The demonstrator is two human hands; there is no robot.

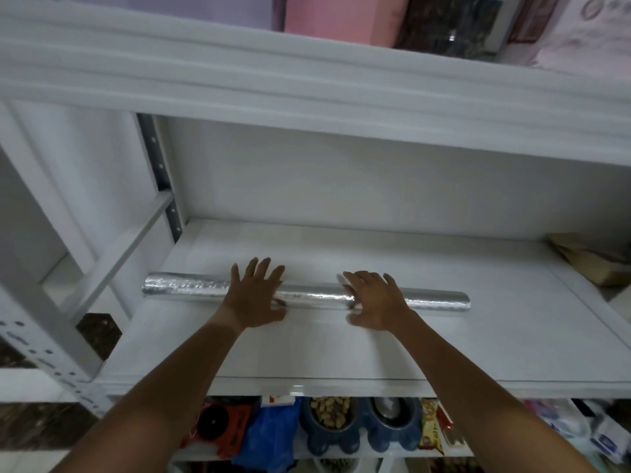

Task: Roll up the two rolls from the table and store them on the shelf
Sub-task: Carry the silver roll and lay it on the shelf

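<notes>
A long silver foil roll [186, 289] lies crosswise on the white shelf [478, 343], rolled up tight. My left hand [256, 295] rests flat on top of it left of the middle, fingers spread. My right hand [374, 300] lies over the roll right of the middle, fingers apart and curved across it. Neither hand wraps around the roll. Only this one roll is in view.
A brown paper packet [590, 257] sits at the shelf's back right. The shelf above [307, 80] hangs low, holding pink and dark items. Below are blue pet bowls [362, 428], a blue bag [269, 435] and snack packets. A grey slotted post [160, 175] stands at the left.
</notes>
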